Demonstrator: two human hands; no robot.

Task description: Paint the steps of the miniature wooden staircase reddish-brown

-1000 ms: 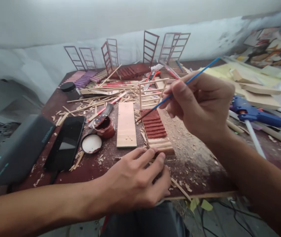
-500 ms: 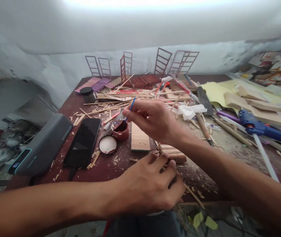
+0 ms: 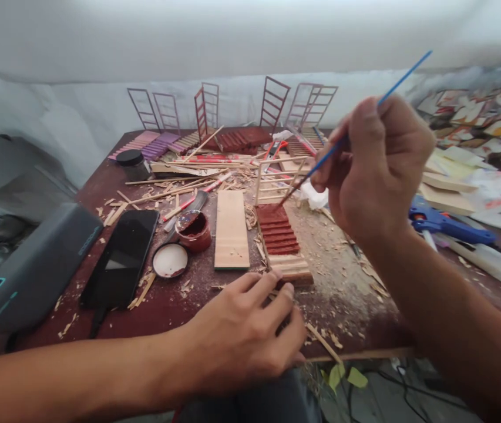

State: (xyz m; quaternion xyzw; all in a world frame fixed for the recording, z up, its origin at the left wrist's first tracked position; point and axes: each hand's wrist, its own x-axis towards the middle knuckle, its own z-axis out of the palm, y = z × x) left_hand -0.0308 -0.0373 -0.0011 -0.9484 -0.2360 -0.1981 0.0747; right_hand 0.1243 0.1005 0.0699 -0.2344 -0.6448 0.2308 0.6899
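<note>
My right hand (image 3: 376, 170) is closed around a thin blue paintbrush (image 3: 356, 126), and the brush tip touches the far end of a small slatted wooden piece (image 3: 282, 241). That piece is painted dark red over most of its length, with bare wood at the near end and a stick frame standing at its far end. My left hand (image 3: 244, 332) lies on the table's front edge, fingers curled, fingertips against the near end of the slatted piece. An open pot of red paint (image 3: 194, 230) stands left of a plain wooden strip (image 3: 231, 230), with the pot's white lid (image 3: 170, 260) beside it.
A black phone (image 3: 120, 258) and a grey speaker (image 3: 30, 273) lie at the left. Painted ladder-like frames (image 3: 272, 103) and slatted pieces stand at the back of the dark red table (image 3: 144, 302). Loose sticks, shavings and a black jar (image 3: 132, 163) litter it. A blue glue gun (image 3: 446, 223) lies at the right.
My right hand has carried the brush from the paint pot at the left back to the right, and its tip now rests on the slatted piece. My left hand has stayed put.
</note>
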